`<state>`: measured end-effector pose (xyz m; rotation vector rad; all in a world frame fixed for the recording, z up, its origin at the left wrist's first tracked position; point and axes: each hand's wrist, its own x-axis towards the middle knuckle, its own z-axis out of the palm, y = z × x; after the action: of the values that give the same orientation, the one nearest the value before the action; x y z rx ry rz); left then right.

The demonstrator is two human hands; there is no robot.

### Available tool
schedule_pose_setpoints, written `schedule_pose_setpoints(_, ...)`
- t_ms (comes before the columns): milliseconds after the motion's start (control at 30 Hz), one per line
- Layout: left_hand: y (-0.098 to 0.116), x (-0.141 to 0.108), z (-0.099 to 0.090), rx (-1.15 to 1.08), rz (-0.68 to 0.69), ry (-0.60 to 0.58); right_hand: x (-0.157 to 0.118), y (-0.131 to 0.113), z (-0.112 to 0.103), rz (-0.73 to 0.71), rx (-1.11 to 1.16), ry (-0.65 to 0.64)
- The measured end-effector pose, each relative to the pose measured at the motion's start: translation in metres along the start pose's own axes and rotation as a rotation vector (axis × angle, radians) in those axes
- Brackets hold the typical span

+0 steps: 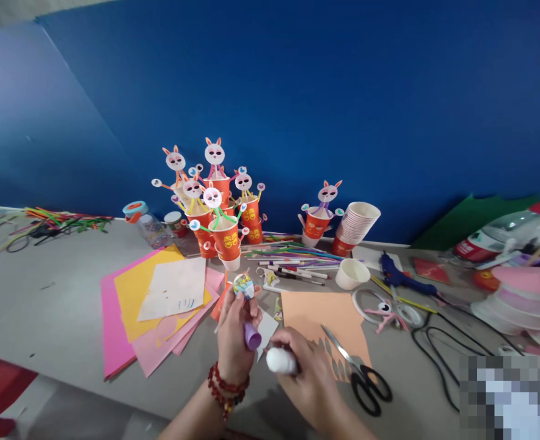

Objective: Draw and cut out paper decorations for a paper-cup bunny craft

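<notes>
My left hand, with a red bead bracelet on the wrist, is closed around a purple cap. At its fingertips shows a small round piece with a blue, green and yellow print. My right hand is wrapped around a white tube, which looks like a glue stick, its rounded end facing me. Between and behind the hands lies a white scrap of paper. Black-handled scissors rest to the right on an orange sheet.
Red paper cups with rabbit faces stand behind my hands. Coloured sheets lie left. Further right are a cup stack, a white cup, a blue glue gun with black cable, tape and a plastic bottle.
</notes>
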<state>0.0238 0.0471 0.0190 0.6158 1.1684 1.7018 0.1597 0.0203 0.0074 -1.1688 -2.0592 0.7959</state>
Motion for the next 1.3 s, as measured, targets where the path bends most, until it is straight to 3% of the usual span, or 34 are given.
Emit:
schedule_pose_setpoints(67, 0.004, -0.002, 0.003, -0.076, -0.005, -0.035, -0.001, 0.003, -0.002, 0.104, -0.117, -0.058)
schedule_pose_setpoints(167, 0.006, -0.006, 0.007, -0.162, 0.003, -0.073, 0.0, 0.006, -0.001, 0.136, -0.193, -0.132)
schedule_pose_setpoints(333, -0.004, -0.01, 0.004, -0.173, 0.095, -0.007, 0.003, 0.007, 0.0, 0.168, -0.28, -0.177)
schedule_pose_setpoints(467, -0.007, -0.013, 0.003, -0.128, 0.143, -0.004, 0.004, 0.005, -0.004, 0.2, -0.31, -0.238)
schedule_pose_setpoints(733, 0.006, -0.02, 0.01, 0.089, 0.187, -0.172, 0.005, 0.0, -0.012, 0.242, -0.377, -0.341)
schedule_pose_setpoints(1100, -0.011, -0.029, 0.01, 0.196, 0.135, -0.283, 0.002, 0.003, -0.017, 0.249, -0.362, -0.359)
schedule_pose_setpoints(1300, -0.018, -0.037, 0.013, 0.171, 0.065, -0.236, -0.011, 0.01, -0.017, 0.249, -0.216, -0.3)
